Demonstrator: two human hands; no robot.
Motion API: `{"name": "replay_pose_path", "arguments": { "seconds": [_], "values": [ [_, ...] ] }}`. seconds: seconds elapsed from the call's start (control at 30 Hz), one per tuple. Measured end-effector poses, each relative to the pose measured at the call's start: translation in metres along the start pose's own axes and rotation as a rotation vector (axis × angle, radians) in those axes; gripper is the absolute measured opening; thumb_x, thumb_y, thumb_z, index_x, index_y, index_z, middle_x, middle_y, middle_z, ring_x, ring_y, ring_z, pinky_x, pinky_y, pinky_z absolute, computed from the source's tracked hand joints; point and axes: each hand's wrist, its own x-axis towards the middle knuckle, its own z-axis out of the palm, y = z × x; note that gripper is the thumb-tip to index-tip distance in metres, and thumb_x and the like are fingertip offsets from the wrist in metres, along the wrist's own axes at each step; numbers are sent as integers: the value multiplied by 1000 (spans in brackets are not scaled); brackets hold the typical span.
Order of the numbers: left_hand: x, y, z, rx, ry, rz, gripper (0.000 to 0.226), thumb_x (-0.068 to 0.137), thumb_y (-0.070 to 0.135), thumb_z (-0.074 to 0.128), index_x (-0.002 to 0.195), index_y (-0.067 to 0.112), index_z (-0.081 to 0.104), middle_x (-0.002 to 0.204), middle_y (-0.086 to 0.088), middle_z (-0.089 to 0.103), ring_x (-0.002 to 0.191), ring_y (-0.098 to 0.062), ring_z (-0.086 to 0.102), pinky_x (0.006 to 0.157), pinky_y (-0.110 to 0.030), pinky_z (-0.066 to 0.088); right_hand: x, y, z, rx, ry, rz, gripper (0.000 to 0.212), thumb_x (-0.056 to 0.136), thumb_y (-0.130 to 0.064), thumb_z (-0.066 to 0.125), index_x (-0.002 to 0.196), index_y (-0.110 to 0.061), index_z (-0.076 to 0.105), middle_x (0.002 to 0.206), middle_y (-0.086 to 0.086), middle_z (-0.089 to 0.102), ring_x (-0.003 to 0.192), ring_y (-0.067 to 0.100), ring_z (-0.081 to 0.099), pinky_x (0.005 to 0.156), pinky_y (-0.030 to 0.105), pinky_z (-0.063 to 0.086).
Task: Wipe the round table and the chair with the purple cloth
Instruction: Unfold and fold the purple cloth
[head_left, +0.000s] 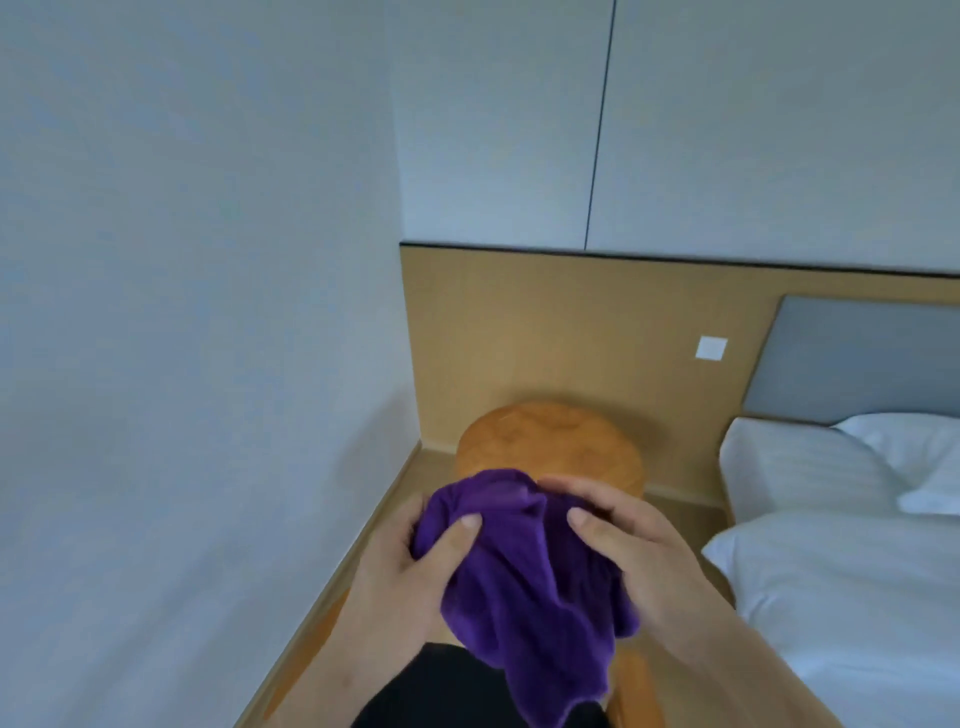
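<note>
A bunched purple cloth (524, 577) hangs between both my hands, in front of my body. My left hand (410, 566) grips its left side, thumb on top. My right hand (628, 551) holds the right side, with the thumb pressing into the fabric. Beyond the cloth stands a round orange-brown wooden table (550, 441), in the corner against the wall panel; its near edge is hidden by the cloth and my hands. An orange wooden piece (636, 686) shows below the cloth; I cannot tell whether it belongs to the chair.
A bed with white bedding (841, 597) and white pillows (800, 467) fills the right side, under a grey headboard (857, 358). A white wall (182, 364) runs along the left. A white wall switch (711, 347) sits on the wooden panel behind the table.
</note>
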Motion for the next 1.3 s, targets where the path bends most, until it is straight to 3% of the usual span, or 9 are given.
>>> {"name": "replay_pose_path", "arguments": {
  "seconds": [0.17,0.33,0.47,0.63,0.8,0.93,1.07,1.2,1.3],
  "values": [
    [-16,60,25,-184,-73,-29,53,80,46,75,99,-1,58,88,-13,70,82,-26,68,85,-46,56,-41,-70,-31,-252,183,-188,30,95,2,63,102,-24,77,99,-6,76,88,11,72,72,20,57],
    [-27,87,28,-317,-170,-79,44,74,33,74,108,10,58,94,-6,72,86,-21,68,82,-37,53,-67,-119,-38,-422,293,-357,32,96,-5,65,99,-34,78,97,-7,72,77,11,67,77,25,57],
    [-27,105,16,-179,-292,-16,43,80,25,75,121,17,63,109,-8,75,99,-29,71,92,-43,55,-72,-152,-26,-547,313,-448,37,96,-7,65,96,-44,73,97,-19,67,91,-5,60,77,8,46],
    [-19,136,-2,-19,-352,128,26,93,23,71,116,13,68,111,-9,74,105,-29,71,95,-41,58,-65,-178,-4,-594,347,-509,38,97,-6,63,98,-43,73,97,-24,67,93,-8,61,81,14,49],
    [-6,166,-33,47,-393,198,49,74,34,84,112,9,66,106,-9,74,95,-23,74,79,-29,59,-53,-208,12,-548,426,-584,43,95,1,59,101,-39,73,102,-18,70,94,0,65,84,21,53],
    [8,167,-56,124,-425,183,62,62,26,96,115,17,66,107,-5,73,94,-22,74,78,-29,59,-35,-223,24,-501,416,-541,35,97,-4,57,114,-31,73,103,-5,68,93,20,72,84,42,62],
    [18,146,-61,258,-491,143,72,64,7,94,125,24,59,115,-2,70,98,-17,73,84,-33,61,-23,-231,44,-556,403,-558,33,98,-6,56,116,-27,73,103,-7,65,90,17,70,77,33,62],
    [20,120,-59,308,-652,49,85,64,26,89,137,37,47,130,9,61,119,-11,61,104,-39,52,-14,-230,59,-523,409,-566,33,96,-4,56,114,-25,74,97,-7,64,82,16,67,63,21,54],
    [19,112,-44,318,-489,74,72,75,39,87,134,33,45,130,13,50,120,-7,51,99,-29,48,-6,-222,65,-469,446,-515,32,94,-1,56,110,-22,75,89,-5,62,76,13,63,64,28,57]
  ]
}}
